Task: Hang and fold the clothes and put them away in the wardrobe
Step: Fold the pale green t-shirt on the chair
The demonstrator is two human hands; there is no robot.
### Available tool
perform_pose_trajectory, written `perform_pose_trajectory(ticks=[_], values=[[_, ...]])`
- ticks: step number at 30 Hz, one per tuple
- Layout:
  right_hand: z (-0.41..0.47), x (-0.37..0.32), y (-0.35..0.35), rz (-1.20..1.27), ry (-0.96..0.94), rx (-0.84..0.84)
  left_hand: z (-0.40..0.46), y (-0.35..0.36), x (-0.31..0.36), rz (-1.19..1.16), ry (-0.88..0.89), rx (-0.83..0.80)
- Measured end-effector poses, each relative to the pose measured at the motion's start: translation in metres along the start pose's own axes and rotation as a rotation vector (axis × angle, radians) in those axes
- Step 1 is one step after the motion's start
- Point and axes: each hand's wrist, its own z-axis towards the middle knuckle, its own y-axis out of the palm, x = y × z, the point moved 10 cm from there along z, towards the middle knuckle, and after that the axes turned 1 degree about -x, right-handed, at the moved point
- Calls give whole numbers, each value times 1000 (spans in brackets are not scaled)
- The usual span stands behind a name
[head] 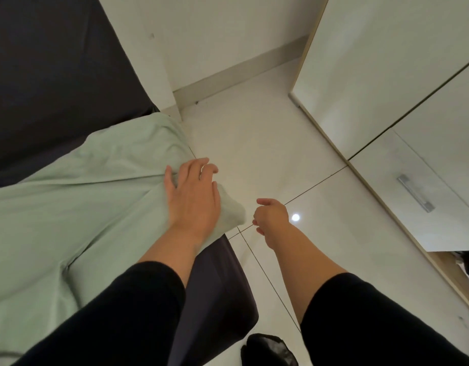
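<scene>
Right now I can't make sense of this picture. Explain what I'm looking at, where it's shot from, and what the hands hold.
There is no machine here. A person wears a camera on the head, so this one picture looks forward and down at their own arms in black sleeves. The left hand lies flat, fingers spread, on a pale green cloth spread over a dark bed; it presses the cloth's corner at the bed's edge and grips nothing. The right hand hangs over the white tiled floor with fingers loosely curled; it seems to hold nothing. At right stands a white wardrobe with a metal handle. A dark item lies on the floor at the bottom edge; I cannot tell what it is.
</scene>
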Motion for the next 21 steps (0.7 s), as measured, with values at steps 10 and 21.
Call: perform_pose_trajectory(ticks=[10, 21], values=[[-53, 23, 57, -296, 154, -321, -112, -19, -42, 23, -30, 30], [-77, 11, 31, 327, 119, -16, -212, -65, -108, 275, -264, 105]])
